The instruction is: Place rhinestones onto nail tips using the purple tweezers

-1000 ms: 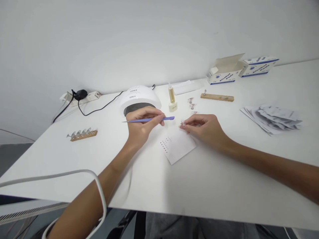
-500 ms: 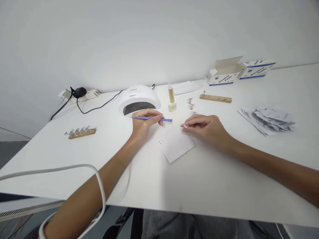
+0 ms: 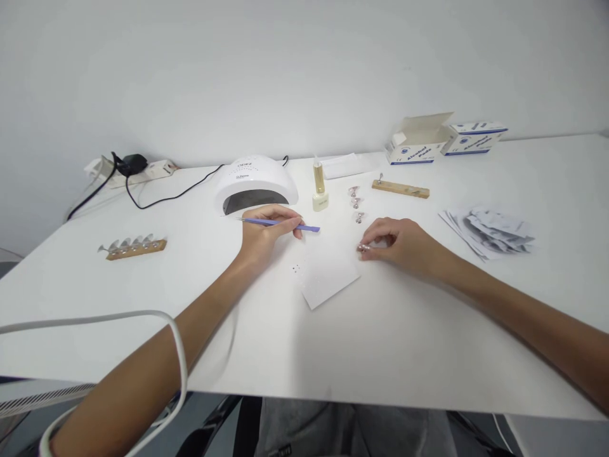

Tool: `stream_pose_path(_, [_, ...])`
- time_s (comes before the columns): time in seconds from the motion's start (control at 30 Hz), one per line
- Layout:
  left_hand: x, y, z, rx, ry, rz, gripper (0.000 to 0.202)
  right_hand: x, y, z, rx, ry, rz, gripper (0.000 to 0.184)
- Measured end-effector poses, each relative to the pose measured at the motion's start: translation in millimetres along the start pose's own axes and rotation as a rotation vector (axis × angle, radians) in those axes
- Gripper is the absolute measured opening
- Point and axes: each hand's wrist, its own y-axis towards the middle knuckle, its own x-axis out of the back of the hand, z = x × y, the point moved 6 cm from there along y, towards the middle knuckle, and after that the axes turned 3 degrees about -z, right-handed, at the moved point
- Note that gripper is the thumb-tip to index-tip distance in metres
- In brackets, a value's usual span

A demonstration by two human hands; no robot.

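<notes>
The left hand (image 3: 264, 240) has its fingers clamped on a purple stick (image 3: 280, 223), held level just in front of the white lamp (image 3: 254, 184). To the right, the right hand (image 3: 404, 241) pinches a small shiny piece (image 3: 364, 247) against the table (image 3: 333, 343), just beside the far right corner of the paper sheet (image 3: 328, 274).

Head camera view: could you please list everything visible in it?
White domed nail lamp: one, far middle.
Gold-capped pale bottle: one, right of lamp.
Wooden strip holders: two, brown, left and back right.
Loose silver stands: three, beside bottle.
White-and-blue cardboard boxes: two, back right.
White sachets: one pile, right.
White dotted paper card: one, between hands.
White power strip: one, black plug, back left.
Left hand: grips slim purple stick.
Right hand: pinches small silver piece.
</notes>
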Motion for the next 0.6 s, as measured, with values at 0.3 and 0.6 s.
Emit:
stream_pose_path(0.3, [-1.3,5.3,1.5,0.111,-0.159,0.006,0.033,26.0,2.9,0.2,0.022,-0.137,0.197,0.03])
stream_pose_path(0.6, [-14.2,-6.5,-8.3,0.032,0.471,0.265,0.018,49.8,-0.3,5.9,-0.068,-0.208,-0.151,0.039])
